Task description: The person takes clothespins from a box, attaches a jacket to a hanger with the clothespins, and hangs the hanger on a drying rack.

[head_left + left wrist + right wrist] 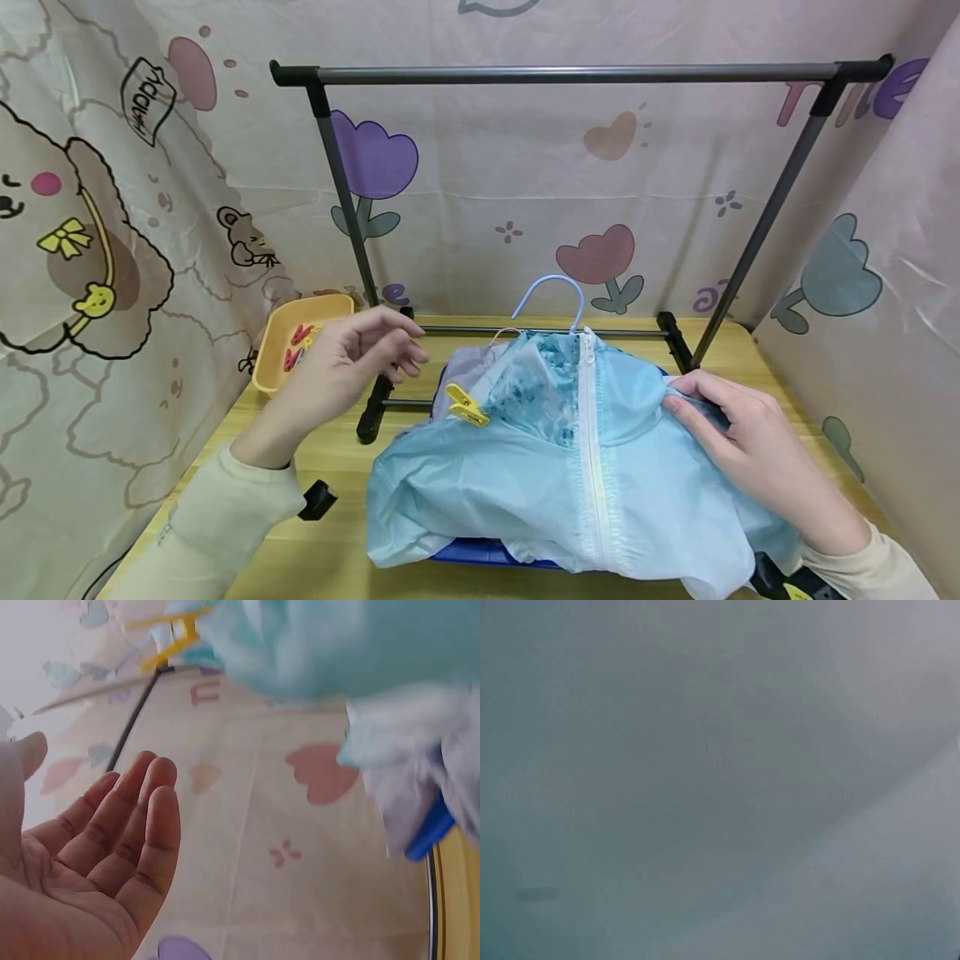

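Observation:
A light blue zip-up jacket (525, 492) lies over other folded clothes, with the blue hook of a hanger (551, 279) rising from its neck. A yellow clothespin (467, 405) is clipped to its left shoulder, also visible in the left wrist view as a yellow clothespin (176, 634). My right hand (757, 442) pinches the jacket's right shoulder between thumb and fingers. Between the basket and the jacket, my left hand (352, 358) is raised with nothing in it; the left wrist view shows this left hand (97, 855) with loosely bent fingers. Blurred cloth fills the right wrist view.
A black garment rack (585, 75) stands on the wooden table (300, 533) behind the jacket. At the left, a yellow basket (273, 333) holds red and yellow clothespins (296, 350). Part of a blue tray (495, 552) shows under the jacket. Printed curtains surround the table.

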Demonstrator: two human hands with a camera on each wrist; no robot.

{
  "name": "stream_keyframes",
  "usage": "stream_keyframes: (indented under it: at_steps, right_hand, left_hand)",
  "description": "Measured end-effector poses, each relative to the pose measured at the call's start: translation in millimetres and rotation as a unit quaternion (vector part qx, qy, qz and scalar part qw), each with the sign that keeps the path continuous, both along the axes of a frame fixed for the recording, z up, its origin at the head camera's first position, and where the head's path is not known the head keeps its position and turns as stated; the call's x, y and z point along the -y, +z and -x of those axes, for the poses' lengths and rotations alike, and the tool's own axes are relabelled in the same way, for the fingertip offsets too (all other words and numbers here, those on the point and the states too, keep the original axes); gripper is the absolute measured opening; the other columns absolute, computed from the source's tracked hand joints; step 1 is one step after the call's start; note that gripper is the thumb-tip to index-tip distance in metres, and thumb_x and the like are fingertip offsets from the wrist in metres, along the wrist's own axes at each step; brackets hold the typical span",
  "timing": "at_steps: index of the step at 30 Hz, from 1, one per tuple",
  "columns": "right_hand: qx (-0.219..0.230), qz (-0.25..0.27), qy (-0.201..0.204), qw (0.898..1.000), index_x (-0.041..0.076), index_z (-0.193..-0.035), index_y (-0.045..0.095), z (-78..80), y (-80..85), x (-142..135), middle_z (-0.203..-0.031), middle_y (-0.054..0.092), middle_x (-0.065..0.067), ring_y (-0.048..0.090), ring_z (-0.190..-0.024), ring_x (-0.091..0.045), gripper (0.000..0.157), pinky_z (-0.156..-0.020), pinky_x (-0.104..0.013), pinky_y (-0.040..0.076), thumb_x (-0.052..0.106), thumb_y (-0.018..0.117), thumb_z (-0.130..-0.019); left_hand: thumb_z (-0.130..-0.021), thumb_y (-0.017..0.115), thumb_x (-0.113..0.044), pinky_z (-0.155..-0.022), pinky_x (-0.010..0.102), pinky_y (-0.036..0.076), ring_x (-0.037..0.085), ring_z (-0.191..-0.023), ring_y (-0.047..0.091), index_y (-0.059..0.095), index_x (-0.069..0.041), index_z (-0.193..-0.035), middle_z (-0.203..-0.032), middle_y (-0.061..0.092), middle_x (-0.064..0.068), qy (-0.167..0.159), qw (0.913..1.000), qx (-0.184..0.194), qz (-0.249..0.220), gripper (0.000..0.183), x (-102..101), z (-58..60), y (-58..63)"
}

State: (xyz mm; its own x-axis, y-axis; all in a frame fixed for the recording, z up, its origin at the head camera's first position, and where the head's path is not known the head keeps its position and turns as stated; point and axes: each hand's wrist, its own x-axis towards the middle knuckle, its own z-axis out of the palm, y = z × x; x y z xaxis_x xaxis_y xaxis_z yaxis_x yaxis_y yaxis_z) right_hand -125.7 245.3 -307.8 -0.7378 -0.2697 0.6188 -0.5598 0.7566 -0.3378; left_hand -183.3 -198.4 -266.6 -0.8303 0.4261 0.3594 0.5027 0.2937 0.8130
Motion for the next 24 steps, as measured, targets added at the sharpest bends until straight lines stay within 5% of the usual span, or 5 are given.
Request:
stream_keyframes:
  at_steps: [8, 16, 24]
  right_hand:
    - [0.003, -0.004, -0.002, 1.000, 0.025, -0.099, 0.074, -0.7, 1.4, 0.2, -0.090, 0.072, 0.013, 0.059, -0.078, 0.001, 0.028, -0.074, -0.013, 0.043, 0.000, 0.081, -0.090]
    - [0.001, -0.003, 0.001, 1.000, 0.024, -0.099, 0.074, -1.1, 0.9, 0.4, -0.090, 0.071, 0.015, 0.058, -0.077, 0.001, 0.027, -0.074, -0.013, 0.043, -0.001, 0.081, -0.090]
    - [-0.001, -0.002, 0.000, 1.000, 0.025, -0.099, 0.074, -1.2, 0.8, 0.4, -0.090, 0.071, 0.015, 0.058, -0.078, 0.002, 0.028, -0.074, -0.013, 0.043, -0.001, 0.081, -0.090]
  left_hand:
    - [-0.115, 0.052, -0.027, -0.076, 0.035, 0.066, 0.016, -0.088, 0.079, 0.069, -0.001, -0.120, -0.106, 0.080, 0.017, 0.084, 0.9963, 0.014, 0.007, 0.031, 21.0, 23.6, -7.5]
    - [-0.114, 0.056, -0.024, -0.074, 0.031, 0.065, 0.013, -0.085, 0.078, 0.066, 0.004, -0.119, -0.094, 0.078, -0.006, 0.138, 0.9896, 0.041, 0.001, 0.031, 50.2, 53.6, -29.0]
    - [-0.112, 0.057, -0.037, -0.070, 0.027, 0.063, 0.009, -0.084, 0.076, 0.068, -0.001, -0.122, -0.102, 0.077, 0.006, 0.205, 0.9756, 0.062, 0.047, 0.039, 80.4, 78.8, -52.6]
